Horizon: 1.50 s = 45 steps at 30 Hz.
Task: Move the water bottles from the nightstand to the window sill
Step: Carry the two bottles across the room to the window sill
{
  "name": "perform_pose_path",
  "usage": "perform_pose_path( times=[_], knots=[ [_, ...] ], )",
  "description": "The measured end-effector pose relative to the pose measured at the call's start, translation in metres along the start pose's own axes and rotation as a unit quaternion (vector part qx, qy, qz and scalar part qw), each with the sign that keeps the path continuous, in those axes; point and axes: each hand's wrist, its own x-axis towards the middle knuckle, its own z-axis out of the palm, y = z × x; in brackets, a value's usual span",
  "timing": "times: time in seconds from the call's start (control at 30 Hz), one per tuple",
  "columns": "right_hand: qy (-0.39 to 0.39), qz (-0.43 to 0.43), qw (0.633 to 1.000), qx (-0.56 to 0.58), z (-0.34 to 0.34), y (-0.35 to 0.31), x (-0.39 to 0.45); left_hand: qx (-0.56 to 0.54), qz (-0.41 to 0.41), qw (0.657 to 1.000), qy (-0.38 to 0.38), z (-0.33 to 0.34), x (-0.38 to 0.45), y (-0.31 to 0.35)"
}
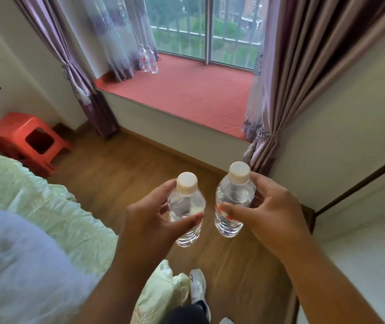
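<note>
Two clear plastic water bottles with pale caps, one [186,206] gripped upright in the left hand [149,220], the other [233,202] in the right hand [271,211], hang over the wooden floor. Carry them level to the red-cushioned window sill [186,94] and stand them beside the two clear bottles [149,60] there, releasing only once each base sits flat.

Window sill [186,94] lies mostly bare; two bottles [149,60] stand at its far-left corner.

A home bedroom — bed [46,206], curtains [303,66], cushioned window sill [186,94].

Bare forearms, no sleeves; a white sneaker [197,288]; dark trouser leg [186,314] above it.
</note>
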Motion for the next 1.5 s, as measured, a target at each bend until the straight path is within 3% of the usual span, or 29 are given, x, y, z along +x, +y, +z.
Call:
perform_pose_path(
  times=[0.27,0.5,0.8,0.97,1.13,1.5],
  knots=[
    [0.062,0.021,0.995,-0.070,-0.019,0.002,0.090,-0.051,0.060,0.997,-0.028,0.027,0.123,-0.033],
    [0.102,-0.022,0.991,-0.080,0.005,-0.029,0.180,-0.075,0.082,0.994,-0.024,0.000,0.224,-0.059],
    [-0.036,-0.094,0.994,-0.037,0.089,-0.073,0.276,-0.021,0.012,0.998,0.062,-0.072,0.263,-0.120],
    [-0.111,-0.146,0.983,-0.028,0.148,-0.094,0.342,0.046,-0.054,0.987,0.146,-0.111,0.274,-0.160],
    [-0.203,-0.163,0.965,0.019,0.202,-0.110,0.412,0.119,-0.141,0.958,0.218,-0.137,0.302,-0.194],
    [-0.278,-0.248,0.928,0.029,0.276,-0.153,0.570,0.190,-0.239,0.892,0.333,-0.159,0.402,-0.225]
  ],
)
